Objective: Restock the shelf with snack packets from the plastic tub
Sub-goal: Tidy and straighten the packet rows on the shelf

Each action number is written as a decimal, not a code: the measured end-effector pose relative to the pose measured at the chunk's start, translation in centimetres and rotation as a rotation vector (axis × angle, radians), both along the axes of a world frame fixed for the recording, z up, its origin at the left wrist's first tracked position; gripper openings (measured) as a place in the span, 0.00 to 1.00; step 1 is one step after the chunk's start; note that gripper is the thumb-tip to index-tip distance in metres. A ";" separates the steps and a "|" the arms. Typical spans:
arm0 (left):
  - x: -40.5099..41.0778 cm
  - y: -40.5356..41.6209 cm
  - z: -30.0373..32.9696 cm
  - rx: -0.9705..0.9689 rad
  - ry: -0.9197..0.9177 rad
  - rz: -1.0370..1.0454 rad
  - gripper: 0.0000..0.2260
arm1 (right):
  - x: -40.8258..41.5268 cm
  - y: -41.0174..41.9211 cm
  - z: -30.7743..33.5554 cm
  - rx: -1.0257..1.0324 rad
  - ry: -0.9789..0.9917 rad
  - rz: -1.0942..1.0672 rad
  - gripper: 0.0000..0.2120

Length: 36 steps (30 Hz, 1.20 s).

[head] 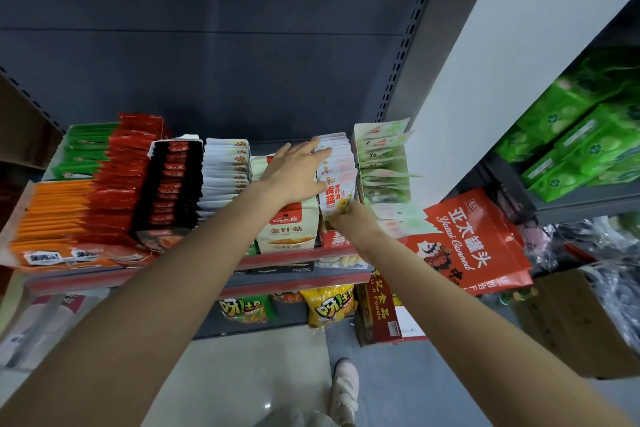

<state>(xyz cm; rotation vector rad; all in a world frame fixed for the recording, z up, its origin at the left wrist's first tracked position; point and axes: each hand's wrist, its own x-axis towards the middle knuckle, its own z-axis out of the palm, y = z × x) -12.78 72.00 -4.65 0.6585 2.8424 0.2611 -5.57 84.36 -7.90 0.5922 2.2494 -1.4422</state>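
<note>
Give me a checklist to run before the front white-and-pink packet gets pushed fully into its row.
1. Right hand grips the front packet at its lower edge: ok.
2. Left hand rests open against the packet row, steadying it: ok.
3. Packet stands upright, face forward, in line with its row: ok.
4. Neighbouring green packets stay clear of the slot: not ok, several lean and fan out loosely.
5. Space left behind the row: cannot tell, the left hand and the packets hide it.
6. Plastic tub within reach for the next packet: cannot tell, it is not in view.
</note>
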 end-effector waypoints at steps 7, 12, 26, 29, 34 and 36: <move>0.0 -0.2 0.1 0.007 0.014 -0.015 0.32 | 0.5 0.4 -2.0 -0.125 0.123 -0.047 0.20; -0.3 1.5 0.4 -0.151 0.089 -0.076 0.34 | 0.4 -0.3 -1.2 -0.105 0.143 -0.063 0.21; 2.0 0.7 1.4 0.324 0.131 0.036 0.18 | 1.7 1.4 3.4 0.204 0.241 0.123 0.28; 3.2 1.8 2.1 0.417 0.161 0.023 0.14 | 3.2 3.9 6.0 0.379 0.405 0.174 0.21; 4.7 5.1 2.7 0.498 0.143 -0.027 0.16 | 3.0 9.3 6.1 0.633 0.507 0.190 0.23; 4.7 6.4 2.4 0.425 0.167 -0.050 0.23 | 2.1 11.2 5.4 0.648 0.470 0.266 0.30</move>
